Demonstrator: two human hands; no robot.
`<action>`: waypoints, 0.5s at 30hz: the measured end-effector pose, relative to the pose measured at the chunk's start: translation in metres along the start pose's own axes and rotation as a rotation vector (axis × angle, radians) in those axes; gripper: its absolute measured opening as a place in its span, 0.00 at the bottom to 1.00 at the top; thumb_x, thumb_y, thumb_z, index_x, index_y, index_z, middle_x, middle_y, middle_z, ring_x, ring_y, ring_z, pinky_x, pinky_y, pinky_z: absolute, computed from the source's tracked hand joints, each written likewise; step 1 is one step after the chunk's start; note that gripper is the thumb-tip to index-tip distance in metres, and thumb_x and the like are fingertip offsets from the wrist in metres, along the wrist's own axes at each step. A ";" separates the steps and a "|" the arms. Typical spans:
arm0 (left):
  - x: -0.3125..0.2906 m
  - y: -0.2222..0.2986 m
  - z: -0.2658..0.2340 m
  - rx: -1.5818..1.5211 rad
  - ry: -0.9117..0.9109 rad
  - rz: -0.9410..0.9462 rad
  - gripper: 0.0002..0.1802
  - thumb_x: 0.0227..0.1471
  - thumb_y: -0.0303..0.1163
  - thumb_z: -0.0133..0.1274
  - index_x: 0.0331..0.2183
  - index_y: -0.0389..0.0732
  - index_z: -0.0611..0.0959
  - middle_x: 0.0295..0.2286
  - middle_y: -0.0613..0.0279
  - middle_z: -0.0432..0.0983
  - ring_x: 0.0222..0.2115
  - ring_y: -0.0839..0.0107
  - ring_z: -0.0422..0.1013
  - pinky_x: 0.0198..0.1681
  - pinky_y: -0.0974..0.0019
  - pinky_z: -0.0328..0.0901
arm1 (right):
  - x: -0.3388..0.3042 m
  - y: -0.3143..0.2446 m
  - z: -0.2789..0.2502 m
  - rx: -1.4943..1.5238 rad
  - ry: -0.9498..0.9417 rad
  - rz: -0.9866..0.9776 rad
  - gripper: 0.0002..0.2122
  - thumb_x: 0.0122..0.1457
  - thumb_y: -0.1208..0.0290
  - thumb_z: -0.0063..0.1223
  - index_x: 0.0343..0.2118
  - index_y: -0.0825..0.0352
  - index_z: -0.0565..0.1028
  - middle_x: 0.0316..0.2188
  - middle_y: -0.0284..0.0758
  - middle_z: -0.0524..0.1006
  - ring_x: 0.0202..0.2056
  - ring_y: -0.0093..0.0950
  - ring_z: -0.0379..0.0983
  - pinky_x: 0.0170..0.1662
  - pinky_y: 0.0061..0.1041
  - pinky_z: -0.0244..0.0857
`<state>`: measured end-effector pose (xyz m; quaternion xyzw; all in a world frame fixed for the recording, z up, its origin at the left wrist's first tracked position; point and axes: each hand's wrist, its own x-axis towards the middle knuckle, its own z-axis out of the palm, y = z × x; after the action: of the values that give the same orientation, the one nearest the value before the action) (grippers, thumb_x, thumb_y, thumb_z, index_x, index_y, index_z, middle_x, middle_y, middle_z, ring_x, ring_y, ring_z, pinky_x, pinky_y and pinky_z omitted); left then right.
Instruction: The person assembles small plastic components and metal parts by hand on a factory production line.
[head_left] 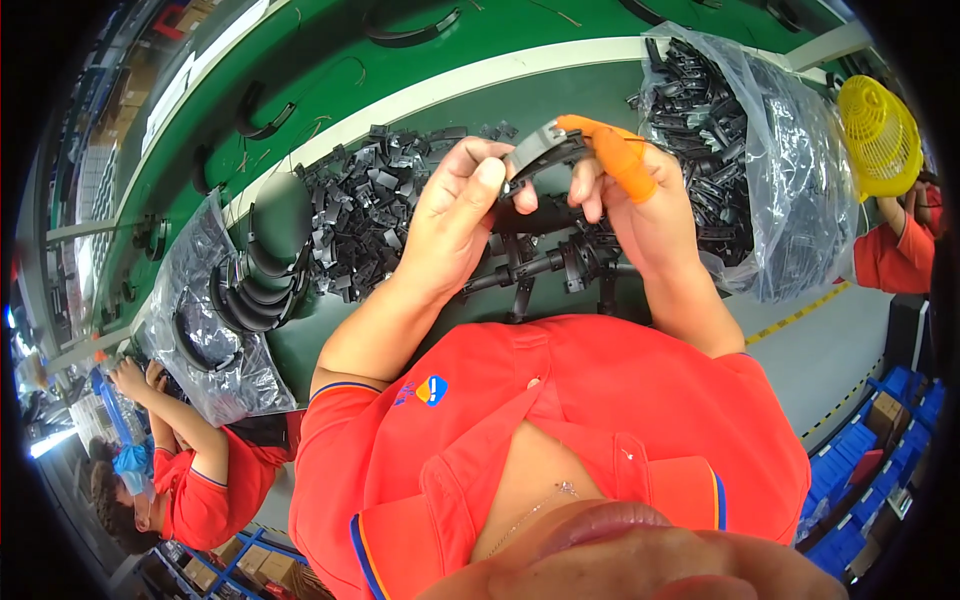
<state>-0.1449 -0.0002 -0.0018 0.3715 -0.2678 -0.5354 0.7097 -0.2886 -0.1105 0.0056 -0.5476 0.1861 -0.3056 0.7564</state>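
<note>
Between my two hands, above the bench, I hold a curved black-and-grey headphone headband [538, 153]. My left hand [448, 215] is closed, its thumb and fingers pinching the left end of the headband. At the other end my right hand [655, 215] grips with orange finger covers on two of its fingers; its other fingers curl below. Beneath the hands is a black clamp-like fixture [540, 266] with rods and joints, partly hidden by my hands and shirt. A heap of small black plastic parts [355, 215] lies left of my left hand.
An open clear plastic bag [795, 200] of black parts stands at right, near a yellow basket [880, 135]. Several curved headbands [255, 305] rest on plastic film [185, 270] at left. Beyond runs a green conveyor [520, 30] carrying headbands. A co-worker [210, 480] sits at left, another [900, 245] at right.
</note>
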 end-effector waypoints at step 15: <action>0.008 0.008 -0.009 0.315 -0.279 -0.028 0.15 0.53 0.41 0.48 0.27 0.37 0.74 0.23 0.67 0.67 0.26 0.80 0.63 0.32 0.75 0.59 | -0.007 -0.002 0.010 0.303 -0.147 0.112 0.20 0.61 0.61 0.38 0.43 0.79 0.67 0.22 0.37 0.74 0.22 0.25 0.71 0.32 0.25 0.69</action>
<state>-0.1318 -0.0043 -0.0007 0.4037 -0.4389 -0.5429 0.5913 -0.2886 -0.0992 0.0108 -0.4368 0.1123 -0.2469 0.8577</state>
